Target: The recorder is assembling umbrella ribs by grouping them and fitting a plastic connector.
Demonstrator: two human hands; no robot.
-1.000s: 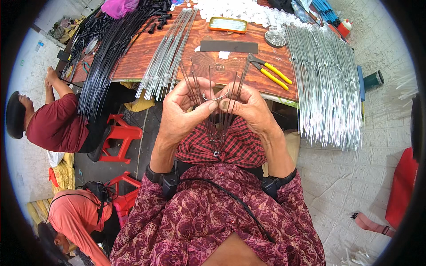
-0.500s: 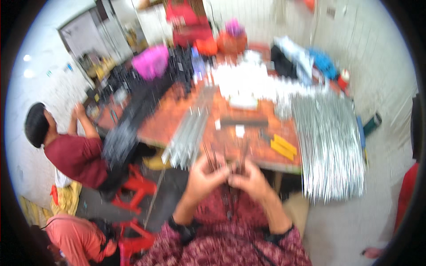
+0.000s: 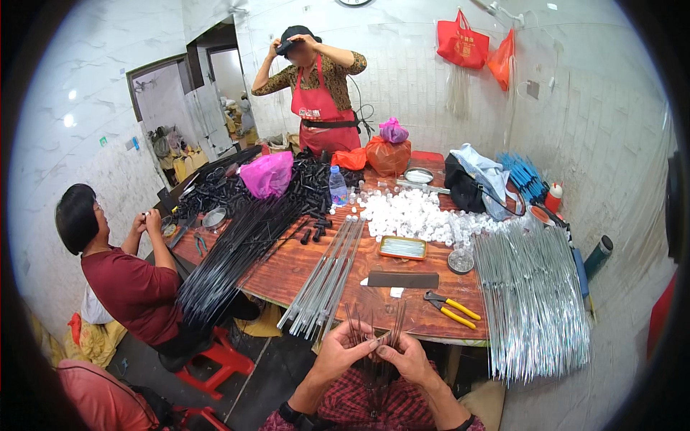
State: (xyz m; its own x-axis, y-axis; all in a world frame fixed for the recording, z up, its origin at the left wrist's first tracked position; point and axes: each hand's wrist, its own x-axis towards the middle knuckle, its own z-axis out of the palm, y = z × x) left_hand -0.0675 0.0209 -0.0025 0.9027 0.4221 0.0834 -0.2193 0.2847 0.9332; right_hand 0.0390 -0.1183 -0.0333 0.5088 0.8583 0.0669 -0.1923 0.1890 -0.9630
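Note:
My left hand (image 3: 342, 355) and my right hand (image 3: 409, 358) meet in front of my body, just off the table's near edge. Both are closed in a pinch, thumbs almost touching, on a bunch of thin dark metal rods (image 3: 377, 372). Rod ends stick up between the fingers of each hand, and the rest hangs below against my checked clothing. What sits right between the fingertips is too small to make out. Beyond the right hand lie pliers with yellow handles (image 3: 454, 310), their jaws toward the table's middle. A dark flat bar (image 3: 402, 279) lies farther up.
Silvery rods (image 3: 532, 302) overhang the table (image 3: 345, 284) at right; grey rods (image 3: 325, 276) and black rods (image 3: 241, 251) lie left. White caps (image 3: 410, 214), a small tray (image 3: 402, 248) and a bottle (image 3: 338, 187) stand behind. Co-workers are at left and across; a red stool (image 3: 215, 363) is lower left.
The view has tilted up and sharpened, so my hands appear lower in it. They still hold the rods. The person across the table now shows with both hands at a cap.

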